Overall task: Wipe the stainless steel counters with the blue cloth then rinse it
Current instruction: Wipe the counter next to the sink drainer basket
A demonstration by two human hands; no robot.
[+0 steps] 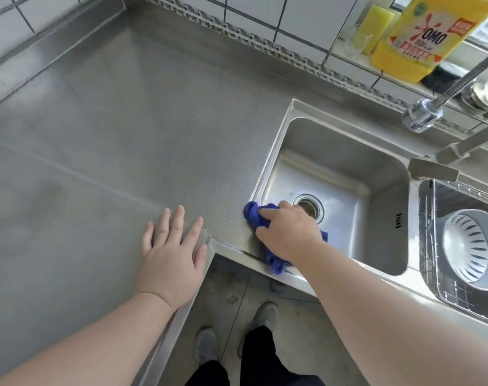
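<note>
The stainless steel counter (120, 129) wraps around an inner corner in an L shape. My right hand (288, 232) grips the bunched blue cloth (255, 215) and holds it against the counter's front strip at the sink's left rim. Part of the cloth hangs out below my wrist. My left hand (171, 252) lies flat with fingers spread on the counter near the inner corner edge. The sink basin (376, 176) with its round drain (309, 206) lies just right of the cloth.
A faucet spout (424, 114) hangs over the sink's far right. A yellow detergent bottle (421, 34) and yellow sponge (372, 26) stand on the tiled ledge behind. A wire basket (432, 263) holding a white strainer (471, 246) fills the right basin. My feet stand on the floor below.
</note>
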